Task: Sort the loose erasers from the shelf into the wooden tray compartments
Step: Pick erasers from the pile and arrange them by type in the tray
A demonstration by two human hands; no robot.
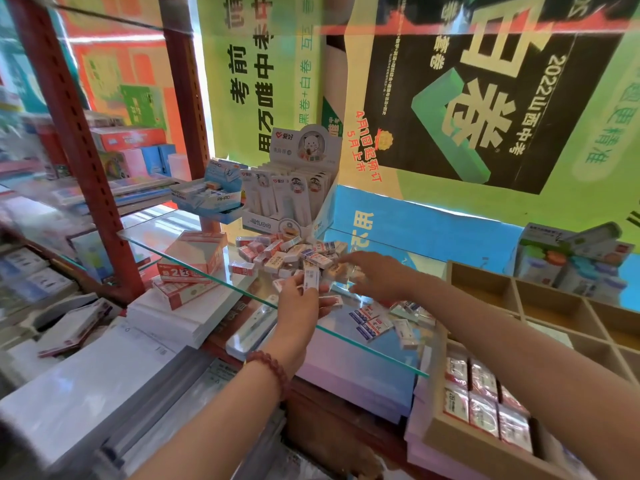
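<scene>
A heap of loose wrapped erasers (287, 252) lies on the glass shelf (367, 344). My left hand (299, 303) is at the heap's near edge and grips a few erasers (311, 278), one standing upright between thumb and fingers. My right hand (375, 277) reaches over the heap's right side, fingers stretched out flat on the erasers. A few more erasers (375, 323) lie lower right, seen through the glass. The wooden tray (540, 299) stands to the right; its near compartments hold wrapped erasers (485, 396), the far ones look bare.
Red-and-white boxes (190, 261) sit left of the heap. A display carton of correction tapes (294, 192) and a blue box (211, 195) stand behind it. A red shelf post (86, 161) rises at left. Paper stacks (104, 375) lie below the glass.
</scene>
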